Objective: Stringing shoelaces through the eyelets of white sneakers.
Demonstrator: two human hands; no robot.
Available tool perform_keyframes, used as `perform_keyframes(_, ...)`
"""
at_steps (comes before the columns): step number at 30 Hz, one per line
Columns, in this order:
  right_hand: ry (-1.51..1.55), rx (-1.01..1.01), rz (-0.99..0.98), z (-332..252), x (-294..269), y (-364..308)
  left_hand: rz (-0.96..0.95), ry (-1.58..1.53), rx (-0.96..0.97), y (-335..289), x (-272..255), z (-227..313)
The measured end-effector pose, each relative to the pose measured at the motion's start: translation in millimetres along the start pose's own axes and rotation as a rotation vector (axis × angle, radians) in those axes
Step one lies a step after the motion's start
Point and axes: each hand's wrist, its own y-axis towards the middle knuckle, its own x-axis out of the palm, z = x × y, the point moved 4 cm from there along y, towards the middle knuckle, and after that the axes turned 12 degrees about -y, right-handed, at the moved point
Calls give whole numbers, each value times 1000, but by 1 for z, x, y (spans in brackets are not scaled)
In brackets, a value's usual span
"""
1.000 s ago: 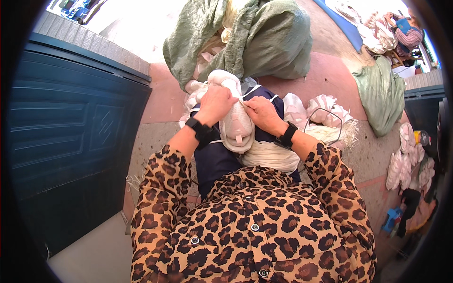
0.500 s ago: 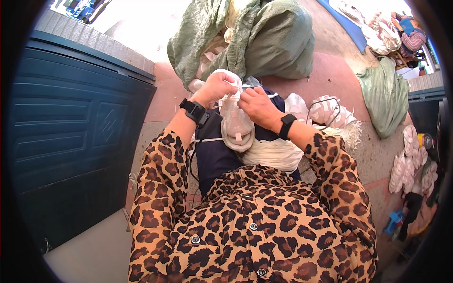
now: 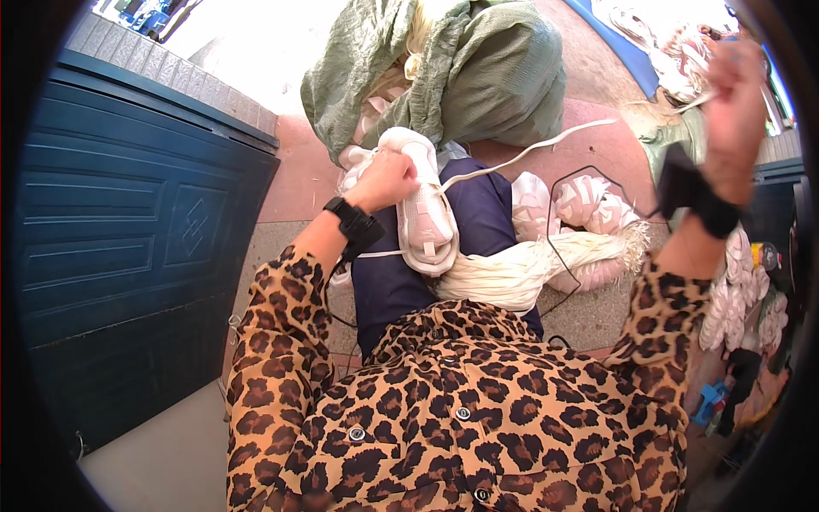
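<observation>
A white and pale-pink sneaker (image 3: pixel 424 226) lies on my lap, toe toward me. My left hand (image 3: pixel 388 181) is closed on its opening at the far end, the fingertips partly hidden. From the shoe's right side a loose white shoelace (image 3: pixel 533 154) arcs out to the right through the air. My right hand (image 3: pixel 735 107) is raised at the upper right, well away from the shoe and smeared by motion. Whether it holds anything cannot be made out. A bundle of cream laces (image 3: pixel 503 273) rests across my lap, its frayed end to the right.
A large green sack (image 3: pixel 503 81) with pale shoes inside stands ahead. More wrapped pinkish shoes (image 3: pixel 589 205) lie on the right, with a dark cord (image 3: pixel 553 183) looping around them. A blue door (image 3: pixel 128 222) borders the left. Piled shoes (image 3: pixel 729 299) sit at the far right.
My right hand has left the shoe and swung up and out to the right. The shoelace now stretches out to the right. My left hand stays at the shoe opening.
</observation>
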Motion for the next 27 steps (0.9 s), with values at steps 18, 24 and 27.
perform_keyframes(18,-850,-305,-1005,122,231,-289,-18,-660,-291,-25,-16,-17)
perform_keyframes(24,-523,-125,-1369,87,219,-257,23,-841,-370,-30,-17,-21)
perform_keyframes(27,166,355,-1067,30,158,-146,-1,-912,-503,-33,-16,-26)
